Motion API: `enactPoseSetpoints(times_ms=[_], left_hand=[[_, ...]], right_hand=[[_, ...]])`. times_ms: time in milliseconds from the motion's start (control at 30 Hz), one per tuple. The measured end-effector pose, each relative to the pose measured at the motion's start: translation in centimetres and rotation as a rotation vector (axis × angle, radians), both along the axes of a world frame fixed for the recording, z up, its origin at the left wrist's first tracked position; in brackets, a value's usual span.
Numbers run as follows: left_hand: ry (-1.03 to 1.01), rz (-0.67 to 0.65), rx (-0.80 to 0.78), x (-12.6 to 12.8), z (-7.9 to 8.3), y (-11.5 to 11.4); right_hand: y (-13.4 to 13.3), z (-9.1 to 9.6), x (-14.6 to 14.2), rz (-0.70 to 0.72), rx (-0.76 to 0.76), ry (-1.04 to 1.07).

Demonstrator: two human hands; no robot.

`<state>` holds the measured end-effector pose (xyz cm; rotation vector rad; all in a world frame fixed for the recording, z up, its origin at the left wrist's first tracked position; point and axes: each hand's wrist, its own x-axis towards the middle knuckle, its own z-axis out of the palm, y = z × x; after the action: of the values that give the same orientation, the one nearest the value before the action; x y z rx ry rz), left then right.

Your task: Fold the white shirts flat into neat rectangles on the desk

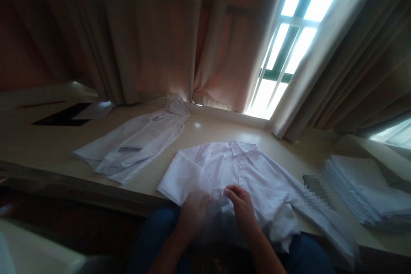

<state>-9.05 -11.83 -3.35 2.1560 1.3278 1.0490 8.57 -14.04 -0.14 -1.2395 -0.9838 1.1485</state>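
Note:
A white collared shirt [244, 171] lies spread on the pale table in front of me, collar pointing away, one sleeve trailing off to the right. My left hand [194, 209] and my right hand [240, 203] meet at the shirt's lower front near the table's edge. Both pinch the fabric along the front placket, fingers curled on the cloth. The left hand is slightly blurred.
A second white shirt [135, 143] lies crumpled to the left on the table [48, 145]. A stack of folded white cloth [362, 188] sits at the right. Curtains [144, 34] and a bright window [289, 43] stand behind. A dark flat object [62, 116] lies far left.

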Motion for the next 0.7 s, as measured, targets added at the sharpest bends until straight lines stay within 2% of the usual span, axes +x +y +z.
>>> enactPoseSetpoints(times_ms=[133, 400, 500, 700], left_hand=[[0.009, 0.034, 0.047, 0.1, 0.1, -0.1], [-0.006, 0.025, 0.157, 0.4, 1.2, -0.5], [0.009, 0.027, 0.198, 0.4, 1.3, -0.5], [0.032, 0.085, 0.231, 0.5, 0.6, -0.3]], right_hand=[[-0.6, 0.3, -0.5, -0.029, 0.035, -0.013], [-0.2, 1.6, -0.4, 0.016, 0.077, -0.285], [-0.1, 1.8, 0.0, 0.019, 0.056, -0.230], [-0.9, 0.9, -0.7, -0.091, 0.030, -0.056]])
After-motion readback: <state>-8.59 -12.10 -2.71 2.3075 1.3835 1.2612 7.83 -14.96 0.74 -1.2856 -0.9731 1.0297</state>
